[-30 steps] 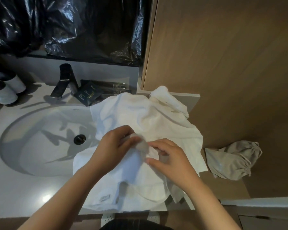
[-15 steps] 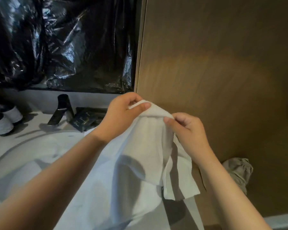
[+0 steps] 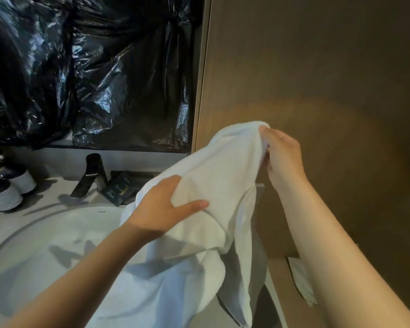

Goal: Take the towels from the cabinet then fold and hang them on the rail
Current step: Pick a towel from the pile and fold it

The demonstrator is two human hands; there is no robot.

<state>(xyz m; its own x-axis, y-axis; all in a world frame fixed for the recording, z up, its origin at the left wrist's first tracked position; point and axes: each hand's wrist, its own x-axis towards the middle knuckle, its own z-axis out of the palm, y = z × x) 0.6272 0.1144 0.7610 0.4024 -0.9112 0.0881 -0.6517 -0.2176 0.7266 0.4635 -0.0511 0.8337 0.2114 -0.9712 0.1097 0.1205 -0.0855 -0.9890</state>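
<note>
Black faucet (image 3: 90, 176) behind sink (image 3: 57, 233); white towel (image 3: 213, 185) above sink, right hand (image 3: 282, 157) pinched its corner, left hand (image 3: 161, 209) gripped its middle.

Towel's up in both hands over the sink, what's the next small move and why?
Probably slide the left hand along the towel to its other top corner. The right hand pinches one corner, but the left grips mid-cloth, so it hangs bunched.
</note>
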